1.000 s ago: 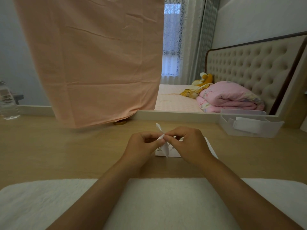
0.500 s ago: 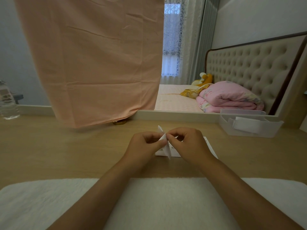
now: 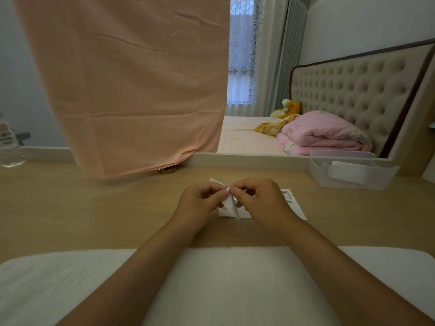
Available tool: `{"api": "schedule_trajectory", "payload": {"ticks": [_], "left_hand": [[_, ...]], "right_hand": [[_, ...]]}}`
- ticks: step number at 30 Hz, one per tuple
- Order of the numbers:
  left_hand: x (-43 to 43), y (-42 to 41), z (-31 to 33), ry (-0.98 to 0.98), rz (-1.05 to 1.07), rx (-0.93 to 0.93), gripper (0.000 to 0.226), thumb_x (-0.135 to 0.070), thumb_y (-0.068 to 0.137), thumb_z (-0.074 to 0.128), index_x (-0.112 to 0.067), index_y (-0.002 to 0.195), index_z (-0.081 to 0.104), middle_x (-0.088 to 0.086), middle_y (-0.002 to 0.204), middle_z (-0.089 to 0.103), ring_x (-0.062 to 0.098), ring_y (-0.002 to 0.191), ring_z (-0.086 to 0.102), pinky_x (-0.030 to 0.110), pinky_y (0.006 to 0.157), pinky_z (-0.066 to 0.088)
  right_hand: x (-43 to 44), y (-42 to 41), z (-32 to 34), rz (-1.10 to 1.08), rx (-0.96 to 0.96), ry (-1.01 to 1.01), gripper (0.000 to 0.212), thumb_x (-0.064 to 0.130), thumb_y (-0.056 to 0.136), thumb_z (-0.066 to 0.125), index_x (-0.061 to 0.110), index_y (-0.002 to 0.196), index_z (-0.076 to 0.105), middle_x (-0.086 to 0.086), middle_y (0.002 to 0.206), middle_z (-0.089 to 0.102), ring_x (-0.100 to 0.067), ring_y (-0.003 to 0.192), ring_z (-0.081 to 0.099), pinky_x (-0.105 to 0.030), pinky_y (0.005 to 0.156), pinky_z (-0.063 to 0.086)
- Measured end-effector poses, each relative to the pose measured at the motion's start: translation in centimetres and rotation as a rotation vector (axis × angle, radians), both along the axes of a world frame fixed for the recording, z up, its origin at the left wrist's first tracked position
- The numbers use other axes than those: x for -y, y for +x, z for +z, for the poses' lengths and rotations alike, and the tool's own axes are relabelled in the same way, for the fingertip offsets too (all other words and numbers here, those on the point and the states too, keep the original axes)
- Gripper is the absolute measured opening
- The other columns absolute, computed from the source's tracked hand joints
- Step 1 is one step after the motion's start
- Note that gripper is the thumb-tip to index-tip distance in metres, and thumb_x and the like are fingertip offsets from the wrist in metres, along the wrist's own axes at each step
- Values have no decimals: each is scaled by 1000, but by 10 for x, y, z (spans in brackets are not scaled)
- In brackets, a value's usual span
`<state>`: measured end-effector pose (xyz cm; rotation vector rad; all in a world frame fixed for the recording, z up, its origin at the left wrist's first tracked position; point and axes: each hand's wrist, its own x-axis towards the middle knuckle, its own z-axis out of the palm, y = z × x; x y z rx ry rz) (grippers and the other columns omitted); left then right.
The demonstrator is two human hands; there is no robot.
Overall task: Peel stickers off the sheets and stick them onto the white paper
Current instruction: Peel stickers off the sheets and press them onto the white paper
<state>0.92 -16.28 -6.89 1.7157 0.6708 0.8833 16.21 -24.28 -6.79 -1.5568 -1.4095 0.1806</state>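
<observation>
A small white sticker sheet (image 3: pixel 230 203) is held up above the wooden desk, bent between my two hands. My left hand (image 3: pixel 200 203) grips its left side with curled fingers. My right hand (image 3: pixel 261 203) pinches the sheet's upper edge with thumb and forefinger, right where the two hands meet. Under my hands lies the white paper (image 3: pixel 294 205) flat on the desk, with a few small stickers showing near its far right corner. Most of that paper is hidden by my hands.
A clear plastic tray (image 3: pixel 353 177) with white sheets stands at the back right. A peach cloth (image 3: pixel 131 90) hangs over the mirror at the back. A plastic bottle (image 3: pixel 9 147) stands far left. A white towel (image 3: pixel 235 285) covers the desk's near edge.
The hands stay almost where they were. The sheet has shifted slightly between the fingers, and my right fingertips have worked along its upper edge.
</observation>
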Motion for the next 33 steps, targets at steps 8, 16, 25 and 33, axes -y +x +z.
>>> {"api": "schedule_trajectory", "payload": {"ticks": [8, 16, 25, 33], "left_hand": [[1, 3, -3, -43, 4, 9, 12, -20, 95, 67, -22, 97, 79, -8, 94, 76, 6, 84, 70, 33, 88, 59], [1, 3, -2, -110, -10, 39, 13, -22, 95, 66, -22, 98, 79, -7, 97, 76, 14, 99, 70, 33, 90, 57], [2, -1, 1, 84, -19, 2, 15, -16, 96, 65, -23, 97, 78, -12, 91, 76, -1, 87, 68, 13, 76, 50], [2, 1, 1, 64, -5, -7, 14, -19, 96, 64, -22, 96, 78, -12, 89, 75, 0, 84, 68, 21, 80, 53]], "right_hand": [[-2, 1, -6, -75, 13, 3, 20, 28, 96, 62, 29, 84, 78, 17, 85, 74, -10, 73, 70, -44, 73, 58], [0, -2, -4, -71, -4, 25, 15, 36, 94, 65, 32, 89, 79, 19, 87, 74, -11, 74, 69, -46, 72, 59], [0, 0, 1, -53, -195, 2, 12, 20, 91, 72, 23, 87, 82, 10, 83, 76, -16, 68, 71, -31, 62, 56], [-3, 0, -6, -155, -11, 36, 10, 35, 89, 69, 32, 83, 77, 19, 86, 73, -11, 71, 68, -46, 70, 59]]}}
